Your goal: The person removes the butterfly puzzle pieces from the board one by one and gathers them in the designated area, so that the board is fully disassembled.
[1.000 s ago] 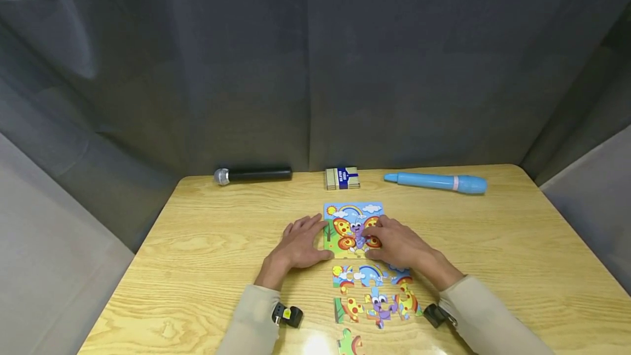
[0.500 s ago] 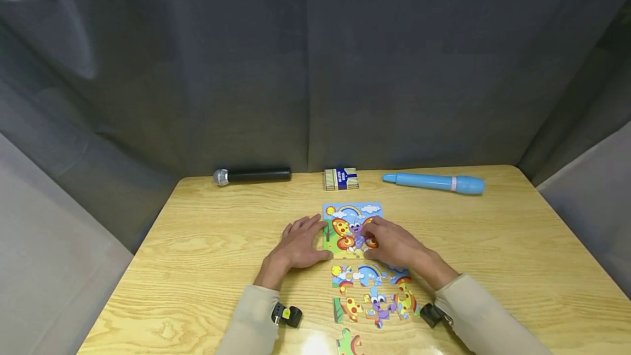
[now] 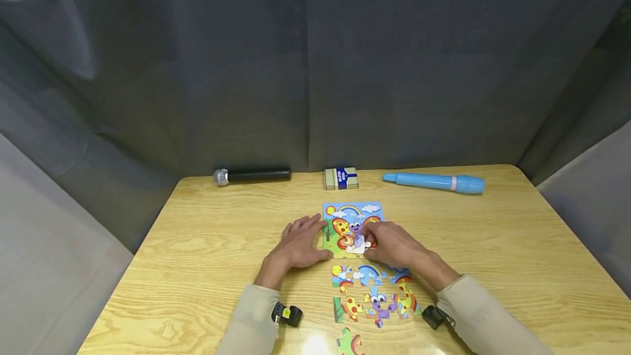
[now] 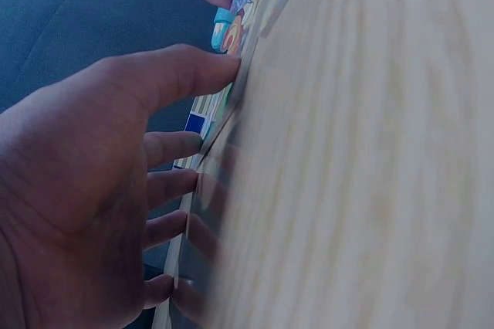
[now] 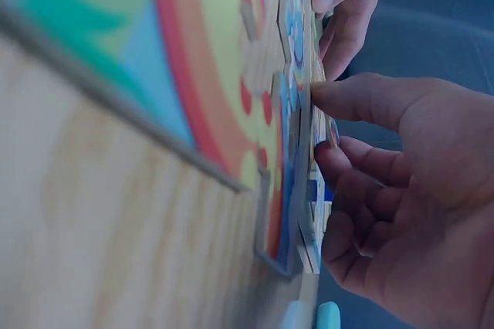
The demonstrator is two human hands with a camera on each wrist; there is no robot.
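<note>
A butterfly jigsaw puzzle [image 3: 340, 210] lies on the wooden table between both hands. My left hand [image 3: 302, 244] rests at its left edge, thumb and fingers spread; in the left wrist view the thumb and index fingertips touch the edge. My right hand [image 3: 394, 242] is over the puzzle's lower right. It pinches a puzzle piece [image 3: 356, 245] at the butterfly's lower body, which shows a white glare and looks tilted. In the right wrist view a thin edge of that piece [image 5: 333, 133] shows between thumb and fingers; most of it is hidden there.
Several loose puzzle pieces [image 3: 378, 305] lie in rows on the table's near side, partly under the right forearm. Along the back edge are a black microphone [image 3: 258, 175], a bundle of thin sticks with a blue band [image 3: 342, 178] and a blue marker-shaped object [image 3: 429, 181].
The piece in my right fingers now catches a white glare, its tilt changed. The right hand has shifted only slightly. My left hand stays where it was.
</note>
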